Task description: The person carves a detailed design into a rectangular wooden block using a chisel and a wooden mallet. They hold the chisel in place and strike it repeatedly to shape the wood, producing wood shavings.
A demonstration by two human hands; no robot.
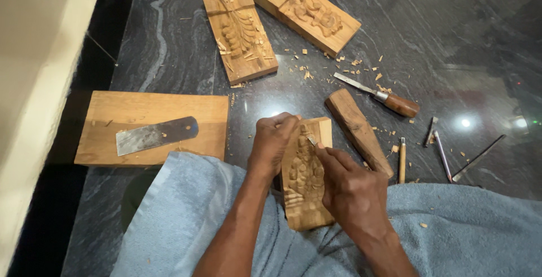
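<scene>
My left hand [275, 141] grips the top of the carved wooden block [305, 184] resting on my blue-clothed lap [197, 209]; my right hand [350, 189] pinches a small chisel [311, 140] against its carving.

We see two carved blocks [239, 33] [305, 11] at the floor's [429, 40] far edge, a chisel [377, 95] right of them, a blade [155, 135] on the left board [151, 128].

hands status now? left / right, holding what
Left hand: closed, gripping the top edge of the carved wooden block.
Right hand: closed on a small carving tool, tip on the block.
</scene>
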